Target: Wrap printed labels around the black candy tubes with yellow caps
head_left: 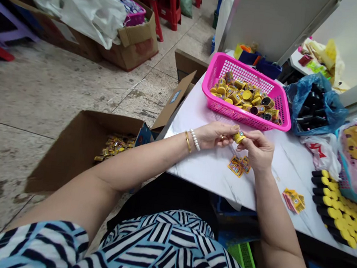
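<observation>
The left hand (214, 136) and right hand (256, 150) both grip one small yellow canister (239, 137), their fingertips pinched on it from either end, which keeps it steady in the air above the table. Just below the fingers lie two printed labels (236, 166). Ahead of the fingers, a pink basket (233, 108) keeps dozens more canisters (242, 95) close at hand.

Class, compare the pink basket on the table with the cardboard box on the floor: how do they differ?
The pink plastic basket has mesh walls, while the cardboard box has solid brown sides. The basket sits on the marble-look table; the box stands on the floor. The basket holds yellow cylinders; the box holds yellow packets. Both are open-topped.
</observation>
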`<state>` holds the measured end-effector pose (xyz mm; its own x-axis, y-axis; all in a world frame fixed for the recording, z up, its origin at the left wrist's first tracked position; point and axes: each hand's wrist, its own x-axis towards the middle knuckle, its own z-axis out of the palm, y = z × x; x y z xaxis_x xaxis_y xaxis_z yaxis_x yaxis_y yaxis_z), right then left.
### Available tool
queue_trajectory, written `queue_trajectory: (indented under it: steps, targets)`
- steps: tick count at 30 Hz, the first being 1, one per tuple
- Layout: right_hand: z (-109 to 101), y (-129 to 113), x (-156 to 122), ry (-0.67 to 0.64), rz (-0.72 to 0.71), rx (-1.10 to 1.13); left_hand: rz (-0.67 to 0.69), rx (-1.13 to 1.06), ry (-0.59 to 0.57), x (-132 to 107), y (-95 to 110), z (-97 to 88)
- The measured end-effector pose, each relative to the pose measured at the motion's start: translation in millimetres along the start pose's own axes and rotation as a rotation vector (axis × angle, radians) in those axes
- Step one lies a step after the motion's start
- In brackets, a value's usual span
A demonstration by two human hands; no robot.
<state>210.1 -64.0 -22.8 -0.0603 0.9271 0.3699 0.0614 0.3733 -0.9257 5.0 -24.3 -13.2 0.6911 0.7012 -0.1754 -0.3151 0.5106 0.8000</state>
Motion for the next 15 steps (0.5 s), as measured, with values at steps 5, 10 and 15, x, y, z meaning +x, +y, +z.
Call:
queue_trajectory:
  steps: [5, 10, 15]
  targets:
    - [5.2, -2.7, -1.2, 0.000, -0.091, -0.055, -0.059, 0.010, 0.058, -1.4, 1.8, 7.0]
    - [10.8, -4.0, -5.0, 0.090, -0.173, -0.110, -0.081, -0.053, 0.077, -2.2, 4.0, 11.1]
    - [8.4, 0.8, -2.9, 0.056, -0.156, -0.142, -0.073, -0.062, 0.091, 1.4, 0.7, 9.3]
